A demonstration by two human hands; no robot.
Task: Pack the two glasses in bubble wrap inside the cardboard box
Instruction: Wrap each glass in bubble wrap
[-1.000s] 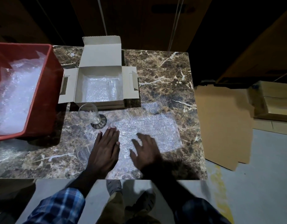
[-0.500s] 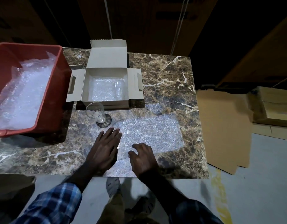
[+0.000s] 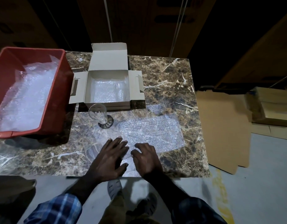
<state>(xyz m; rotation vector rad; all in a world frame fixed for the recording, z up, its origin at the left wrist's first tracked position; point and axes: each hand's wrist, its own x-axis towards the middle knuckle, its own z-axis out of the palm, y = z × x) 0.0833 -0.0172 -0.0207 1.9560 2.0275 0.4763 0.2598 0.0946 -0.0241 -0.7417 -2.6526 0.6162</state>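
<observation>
I am pressing my left hand (image 3: 109, 160) flat on the near end of the bubble wrap sheet (image 3: 151, 132), fingers straight and close together, holding nothing. My right hand (image 3: 146, 157) is resting just beside it on the same sheet with its fingers bent and the tips touching the plastic; I cannot tell whether they are pinching any of it. The sheet is lying spread on the marble counter (image 3: 168, 73), reaching from my hands toward the right.

One footed glass (image 3: 100, 115) is standing upright on the counter just beyond the sheet's left corner, right in front of the cardboard box (image 3: 107, 88). The box is sitting open at the far middle of the counter, its lid folded back and its side flaps out. A layer of bubble wrap (image 3: 102, 92) is lining its floor, and the second glass (image 3: 120, 92) is sitting inside at the right, against the right wall.

A red plastic tub (image 3: 58, 88) is sitting on the counter's left end, touching the box's left flap, with more bubble wrap heaped inside. Flattened cardboard (image 3: 223, 130) is lying on the floor to the right of the counter.
</observation>
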